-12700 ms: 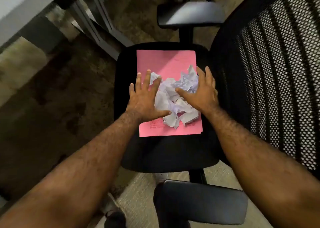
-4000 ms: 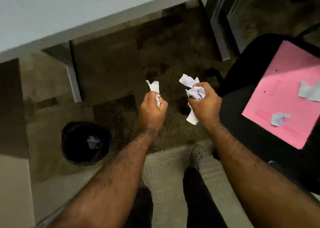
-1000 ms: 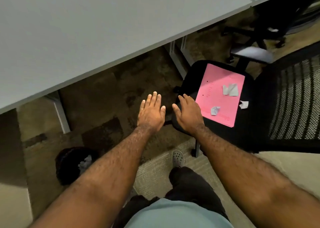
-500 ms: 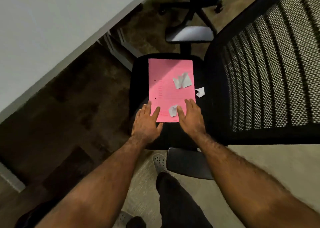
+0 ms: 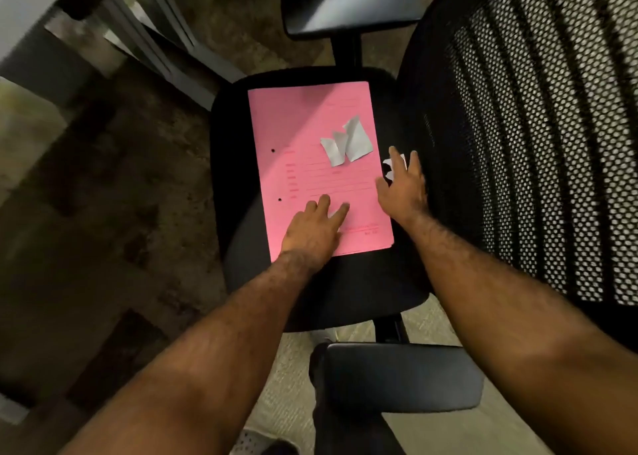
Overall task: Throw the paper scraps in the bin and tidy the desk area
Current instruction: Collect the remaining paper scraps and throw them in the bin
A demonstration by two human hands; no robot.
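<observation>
A pink folder (image 5: 303, 137) lies on the black seat of an office chair (image 5: 362, 282). Folded white paper scraps (image 5: 348, 142) rest on the folder's right half. My left hand (image 5: 314, 230) lies flat on the folder's near part, fingers spread over a small scrap that barely shows. My right hand (image 5: 402, 185) reaches over the folder's right edge, fingers apart, touching a small white scrap (image 5: 390, 169) on the seat. Neither hand has closed on anything. The bin is out of view.
The chair's mesh backrest (image 5: 535, 143) rises at the right. One armrest (image 5: 348, 4) is beyond the seat, another (image 5: 397, 382) is near me. Desk legs (image 5: 165, 50) and a desk corner stand at upper left over dark patterned carpet (image 5: 86, 230).
Since half a second ago both hands moved forward onto the folder: the left now covers the near scrap, the right reached the scrap on the seat. The view came closer to the chair.
</observation>
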